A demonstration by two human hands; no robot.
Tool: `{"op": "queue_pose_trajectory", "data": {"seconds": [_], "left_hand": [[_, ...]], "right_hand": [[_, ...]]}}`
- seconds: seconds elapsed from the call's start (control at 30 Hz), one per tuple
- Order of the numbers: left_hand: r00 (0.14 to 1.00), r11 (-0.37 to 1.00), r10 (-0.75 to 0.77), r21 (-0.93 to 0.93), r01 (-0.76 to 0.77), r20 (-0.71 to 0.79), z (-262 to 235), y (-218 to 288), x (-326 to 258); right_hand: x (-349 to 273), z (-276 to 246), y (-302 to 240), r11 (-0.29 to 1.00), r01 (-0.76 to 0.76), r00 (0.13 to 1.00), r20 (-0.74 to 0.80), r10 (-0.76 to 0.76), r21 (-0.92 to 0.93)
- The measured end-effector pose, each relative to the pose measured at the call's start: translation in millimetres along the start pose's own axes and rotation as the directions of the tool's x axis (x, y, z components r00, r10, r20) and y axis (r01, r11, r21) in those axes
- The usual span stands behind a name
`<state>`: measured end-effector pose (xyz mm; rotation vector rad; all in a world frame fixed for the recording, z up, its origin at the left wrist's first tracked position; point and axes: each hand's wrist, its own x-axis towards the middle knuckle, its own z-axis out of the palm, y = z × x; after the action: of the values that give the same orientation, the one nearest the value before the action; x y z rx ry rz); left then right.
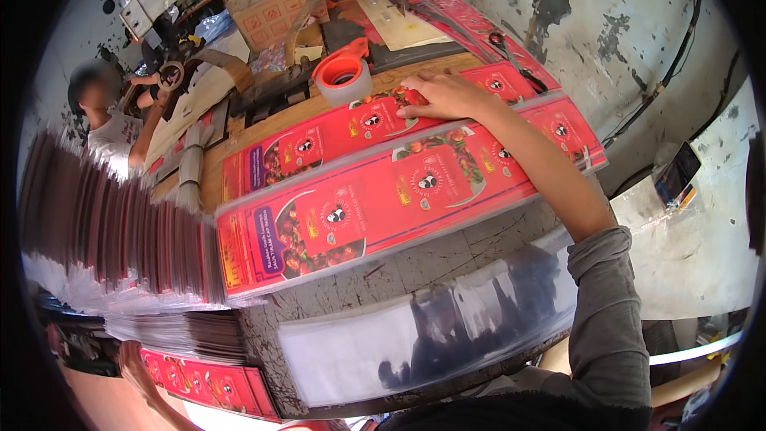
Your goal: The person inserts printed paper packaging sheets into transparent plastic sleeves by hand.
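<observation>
"Two red printed-sheet stacks [367, 215] are laid side by side; why is the far one covered?"

"Right hand [440, 96] rested there, fingers loosely spread; slipping perhaps prevented."

"Left hand [130, 357]?"

"Placed beside the lower red stack [209, 383]; grip can't be told."

Near the right hand [439, 96], two rows of red printed packaging [379, 199] are counted, one beneath it and one nearer the body. One orange tape dispenser [348, 56] is recorded to its left, one pair of scissors [517, 64] to its right.
</observation>
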<state>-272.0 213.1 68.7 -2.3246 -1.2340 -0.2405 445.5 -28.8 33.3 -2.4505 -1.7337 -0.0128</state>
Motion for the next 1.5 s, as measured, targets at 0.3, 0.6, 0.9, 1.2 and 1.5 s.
{"op": "queue_pose_trajectory", "data": {"seconds": [0.3, 0.6, 0.9, 1.2, 1.5], "left_hand": [[0.986, 0.996, 0.053, 0.08, -0.04, -0.158, 25.6, -19.0, -13.4], [0.998, 0.99, 0.014, 0.141, -0.005, -0.064, 7.5, -26.3, 1.5], [0.995, 1.0, 0.002, -0.004, -0.002, -0.1, 9.5, -15.8, -3.7], [0.998, 0.997, -0.02, -0.077, 0.016, -0.059, 27.6, -54.5, -6.3], [0.982, 0.993, 0.064, 0.113, -0.044, -0.18, 33.7, -68.0, -3.6]], "right_hand": [[1.4, 7.3, 2.0, 0.999, 0.029, 0.998, -0.063, -0.029, -0.014], [-1.7, -0.4, 0.2, 1.0, 0.001, 0.999, -0.039, -0.002, -0.024], [0.4, 4.2, 2.0, 0.999, 0.025, 0.999, -0.035, -0.024, 0.024], [0.8, 2.1, -0.1, 1.0, 0.014, 1.0, -0.013, -0.013, 0.018], [2.4, 2.9, -2.4, 0.999, 0.033, 0.999, -0.039, -0.032, 0.012]]}}
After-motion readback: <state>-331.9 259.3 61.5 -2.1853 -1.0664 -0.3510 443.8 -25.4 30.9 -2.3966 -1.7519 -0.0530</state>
